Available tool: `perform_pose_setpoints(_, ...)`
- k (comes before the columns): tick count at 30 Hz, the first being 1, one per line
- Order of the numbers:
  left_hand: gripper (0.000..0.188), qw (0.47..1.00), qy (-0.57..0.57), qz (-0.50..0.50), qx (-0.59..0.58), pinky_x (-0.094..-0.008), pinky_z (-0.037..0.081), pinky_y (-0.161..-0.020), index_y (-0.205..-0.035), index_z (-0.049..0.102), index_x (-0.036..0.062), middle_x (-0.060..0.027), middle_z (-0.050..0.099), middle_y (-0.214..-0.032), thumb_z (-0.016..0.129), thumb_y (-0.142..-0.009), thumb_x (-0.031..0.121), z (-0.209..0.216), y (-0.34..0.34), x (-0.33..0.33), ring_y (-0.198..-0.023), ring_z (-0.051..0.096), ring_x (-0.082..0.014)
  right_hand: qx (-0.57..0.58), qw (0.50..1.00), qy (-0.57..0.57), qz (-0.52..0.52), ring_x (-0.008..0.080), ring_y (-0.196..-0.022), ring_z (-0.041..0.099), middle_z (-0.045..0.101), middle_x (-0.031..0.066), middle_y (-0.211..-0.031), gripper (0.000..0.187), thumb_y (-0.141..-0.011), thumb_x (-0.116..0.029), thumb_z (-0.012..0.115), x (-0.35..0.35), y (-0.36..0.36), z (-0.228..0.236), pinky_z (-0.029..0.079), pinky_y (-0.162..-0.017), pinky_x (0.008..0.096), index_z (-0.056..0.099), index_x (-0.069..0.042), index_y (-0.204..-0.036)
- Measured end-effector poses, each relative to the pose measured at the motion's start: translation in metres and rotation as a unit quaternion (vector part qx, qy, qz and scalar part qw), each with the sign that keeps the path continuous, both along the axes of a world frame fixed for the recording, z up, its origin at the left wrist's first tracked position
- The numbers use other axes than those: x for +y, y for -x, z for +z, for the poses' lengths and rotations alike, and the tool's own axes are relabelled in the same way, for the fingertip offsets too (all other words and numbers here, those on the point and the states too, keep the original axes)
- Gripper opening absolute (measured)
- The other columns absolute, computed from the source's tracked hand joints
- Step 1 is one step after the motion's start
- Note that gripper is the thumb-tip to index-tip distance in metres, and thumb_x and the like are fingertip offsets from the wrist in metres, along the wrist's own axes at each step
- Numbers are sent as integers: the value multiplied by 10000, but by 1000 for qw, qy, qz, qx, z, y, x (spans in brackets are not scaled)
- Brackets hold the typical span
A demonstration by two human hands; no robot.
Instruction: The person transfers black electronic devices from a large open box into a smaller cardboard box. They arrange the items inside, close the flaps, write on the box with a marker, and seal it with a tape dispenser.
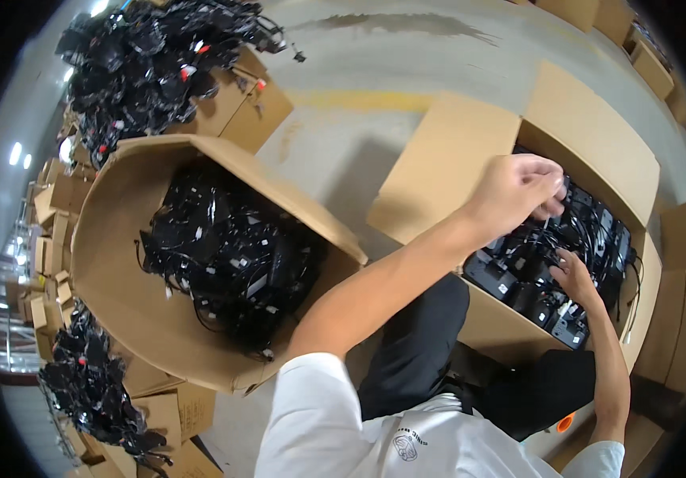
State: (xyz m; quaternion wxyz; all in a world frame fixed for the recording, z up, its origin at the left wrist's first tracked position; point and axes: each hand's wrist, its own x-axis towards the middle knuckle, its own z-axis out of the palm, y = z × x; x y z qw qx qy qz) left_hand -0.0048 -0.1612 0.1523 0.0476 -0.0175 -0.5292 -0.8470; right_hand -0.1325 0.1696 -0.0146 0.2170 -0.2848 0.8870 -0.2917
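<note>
To my right stands an open cardboard box [501, 312] with black electronic units [493, 275] and tangled black cables [578, 227] inside. Above its contents my left hand [528, 185] is raised, slightly blurred. Its fingers are curled together, and what they hold, if anything, is too small to make out. Lower down, inside the box, my right hand [574, 275] pinches at the black cables, fingers bent and fingertips among them.
At my left a large cardboard box [128, 263] lies with its mouth toward me, holding shiny black wrapped parts [231, 255]. Heaps of similar parts [140, 68] rise behind it and at the lower left [88, 382]. Open box flaps [446, 163] stick out. An orange ring [565, 423] lies near my leg.
</note>
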Motion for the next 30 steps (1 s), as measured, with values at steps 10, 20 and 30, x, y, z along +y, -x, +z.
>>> perform_pose_setpoints(10, 180, 615, 108, 725, -289, -235, 520, -504, -1037, 692, -54, -84, 703, -861, 686, -930, 90, -206, -437, -329, -655, 667, -143, -95, 977, -123, 144, 241, -866, 714, 711, 216, -978, 395, -899, -135, 728, -73, -82, 66, 551, -785, 365, 631, 69, -1223)
perform_pose_setpoints(20, 782, 532, -43, 760, -371, -456, 553, -670, -1109, 645, -124, -234, 710, -1021, 808, -819, 584, -259, -480, -491, -820, 694, -327, -38, 999, -34, 7, 250, -867, 740, 757, 197, -929, 300, -1054, -142, 469, -92, -140, 37, 549, -827, 363, 654, 65, -1167)
perform_pose_setpoints(30, 761, 461, 223, 705, -490, -480, 549, -832, -1224, 661, -131, -236, 713, -1121, 792, -835, 509, -277, -530, -508, -986, 700, -369, 31, 999, 7, -14, 317, -770, 749, 739, 211, -841, 264, -1019, -123, 499, -101, -145, 21, 564, -731, 380, 691, 47, -1083)
